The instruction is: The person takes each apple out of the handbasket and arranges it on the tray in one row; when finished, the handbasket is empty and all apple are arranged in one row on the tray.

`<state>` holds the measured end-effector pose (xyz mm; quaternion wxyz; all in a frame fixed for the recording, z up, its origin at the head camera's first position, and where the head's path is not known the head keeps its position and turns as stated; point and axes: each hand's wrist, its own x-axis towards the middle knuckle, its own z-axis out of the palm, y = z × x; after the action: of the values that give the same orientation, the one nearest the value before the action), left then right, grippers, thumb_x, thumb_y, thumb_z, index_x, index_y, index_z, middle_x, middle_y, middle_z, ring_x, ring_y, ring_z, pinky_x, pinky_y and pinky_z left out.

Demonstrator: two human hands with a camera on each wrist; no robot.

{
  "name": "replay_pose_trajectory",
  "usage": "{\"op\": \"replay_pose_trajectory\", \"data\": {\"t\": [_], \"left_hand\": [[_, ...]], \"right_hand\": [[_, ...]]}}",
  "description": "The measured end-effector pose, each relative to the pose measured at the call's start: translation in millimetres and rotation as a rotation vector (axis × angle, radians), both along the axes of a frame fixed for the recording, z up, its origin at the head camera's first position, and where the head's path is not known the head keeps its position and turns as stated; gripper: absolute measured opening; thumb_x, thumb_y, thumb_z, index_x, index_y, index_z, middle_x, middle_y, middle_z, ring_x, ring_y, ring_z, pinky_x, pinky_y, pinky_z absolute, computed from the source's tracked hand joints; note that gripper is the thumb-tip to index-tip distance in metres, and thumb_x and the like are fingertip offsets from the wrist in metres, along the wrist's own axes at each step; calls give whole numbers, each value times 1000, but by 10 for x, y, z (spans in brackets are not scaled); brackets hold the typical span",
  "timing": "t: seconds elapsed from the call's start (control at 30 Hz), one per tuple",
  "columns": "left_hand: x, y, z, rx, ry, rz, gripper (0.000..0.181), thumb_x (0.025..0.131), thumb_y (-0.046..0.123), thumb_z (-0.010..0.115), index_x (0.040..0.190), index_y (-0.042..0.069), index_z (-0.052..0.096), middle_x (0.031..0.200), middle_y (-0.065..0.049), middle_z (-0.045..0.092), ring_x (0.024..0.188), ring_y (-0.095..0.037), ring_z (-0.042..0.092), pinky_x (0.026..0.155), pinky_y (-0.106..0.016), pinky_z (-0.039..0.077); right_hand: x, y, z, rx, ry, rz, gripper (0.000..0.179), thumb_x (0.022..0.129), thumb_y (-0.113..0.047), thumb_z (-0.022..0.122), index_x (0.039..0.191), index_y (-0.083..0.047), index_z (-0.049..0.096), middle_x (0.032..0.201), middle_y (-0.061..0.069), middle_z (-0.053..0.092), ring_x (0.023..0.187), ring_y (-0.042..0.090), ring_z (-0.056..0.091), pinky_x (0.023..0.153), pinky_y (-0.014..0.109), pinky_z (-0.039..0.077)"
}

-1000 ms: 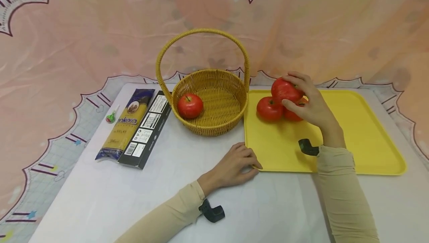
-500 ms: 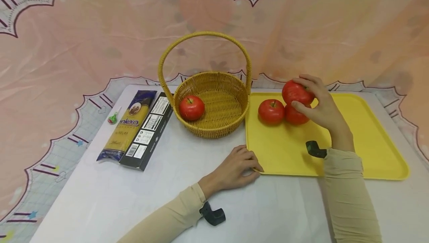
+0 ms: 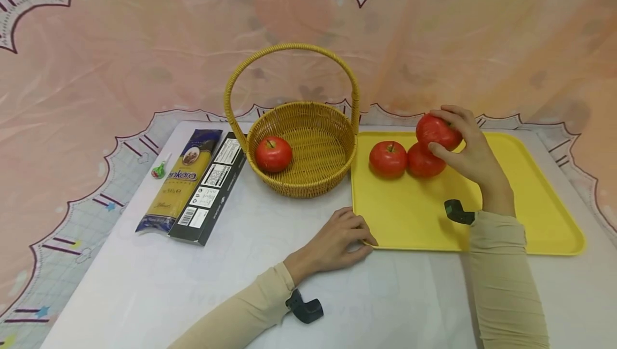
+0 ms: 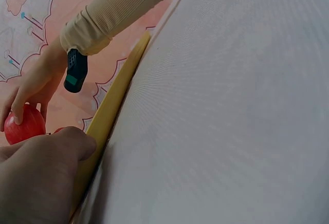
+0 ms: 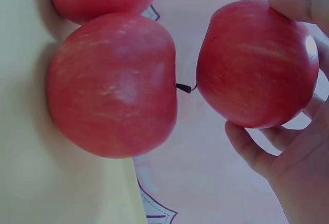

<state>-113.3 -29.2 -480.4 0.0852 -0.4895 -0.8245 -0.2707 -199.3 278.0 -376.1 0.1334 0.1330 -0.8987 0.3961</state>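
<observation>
My right hand [image 3: 474, 151] grips a red apple [image 3: 437, 130] between thumb and fingers, above the far part of a yellow tray [image 3: 405, 215]. Just below it, a second apple [image 3: 425, 161] rests on the tray, touching a third apple [image 3: 388, 159] on its left. In the right wrist view, the held apple [image 5: 257, 64] is apart from the resting apple [image 5: 113, 88], close to its stem. My left hand [image 3: 337, 239] holds the tray's near left corner, fingers bent at its rim. The left wrist view shows this hand [image 4: 46, 172] partly hiding the tray's edge.
A wicker basket [image 3: 308, 183] with a tall handle stands left of the tray, with one apple [image 3: 273, 154] inside. Further left lie a black box [image 3: 209, 191], a blue and yellow packet [image 3: 180, 183] and a small lollipop [image 3: 159, 170]. A patterned cloth [image 3: 299, 17] hangs behind the table.
My right hand has moved to the right with its apple, from above the gap between the two tray apples to above the right one. The left hand has stayed at the tray corner.
</observation>
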Motion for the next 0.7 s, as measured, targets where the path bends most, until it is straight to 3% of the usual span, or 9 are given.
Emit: {"op": "replay_pose_trajectory", "data": {"t": [0.13,0.27,0.5,0.7], "left_hand": [[-3,4,1,2,9,-6,9,89,27,62,93,26,70,92,12,59,94,-6,51,111,-41,30],[-5,4,5,13,4,-1,9,88,26,63,92,26,70,91,12,59,94,-7,52,111,-42,30],[5,-13,-5,35,-5,10,9,87,26,64,92,26,71,91,12,58,93,-6,53,111,-41,30],[-5,10,-9,58,10,-20,9,88,26,63,93,26,71,92,12,58,94,-5,53,108,-40,32]], "right_hand": [[19,32,7,0,-5,-8,61,83,-12,69,138,-27,48,148,-3,32,127,30,39,101,29,37],[18,62,8,-7,7,-15,59,83,-12,69,137,-28,49,148,-3,32,126,31,40,99,27,36],[-6,102,0,-28,-14,-15,59,83,-11,69,137,-24,49,149,1,31,128,35,38,103,59,35],[45,176,11,-41,-38,-31,59,82,-8,69,136,-21,49,149,2,29,129,38,37,103,63,33]]}}
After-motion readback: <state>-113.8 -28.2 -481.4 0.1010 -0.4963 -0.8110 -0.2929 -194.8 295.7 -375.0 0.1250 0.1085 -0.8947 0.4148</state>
